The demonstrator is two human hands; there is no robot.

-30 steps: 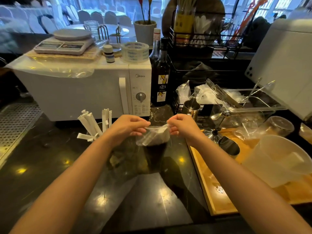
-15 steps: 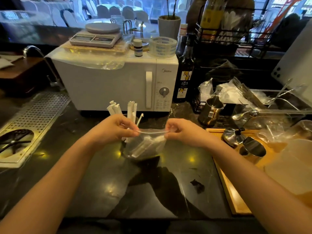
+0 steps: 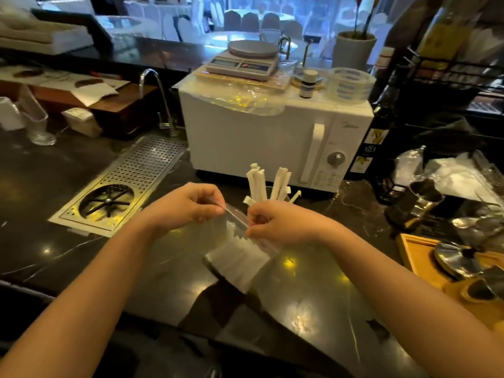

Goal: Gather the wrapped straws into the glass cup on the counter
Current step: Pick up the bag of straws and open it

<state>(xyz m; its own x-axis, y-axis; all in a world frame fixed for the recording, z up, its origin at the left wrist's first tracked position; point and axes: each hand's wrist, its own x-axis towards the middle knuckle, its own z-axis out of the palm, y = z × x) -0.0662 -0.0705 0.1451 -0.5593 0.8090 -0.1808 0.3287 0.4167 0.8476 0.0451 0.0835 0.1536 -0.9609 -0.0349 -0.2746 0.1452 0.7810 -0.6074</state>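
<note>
A clear plastic bag filled with white wrapped straws hangs over the dark counter. My left hand pinches the bag's top edge on the left. My right hand pinches the same edge on the right. Behind my right hand, several white wrapped straws stand upright in a glass cup whose body is mostly hidden by my hand.
A white microwave with a scale on top stands just behind the cup. A metal drip tray is set into the counter at left. A steel pitcher and a wooden tray with metal lids lie at right.
The camera has swung left and nearer. My hands have come closer together on the bag's top edge, and the bag of straws now hangs tilted to the right.
</note>
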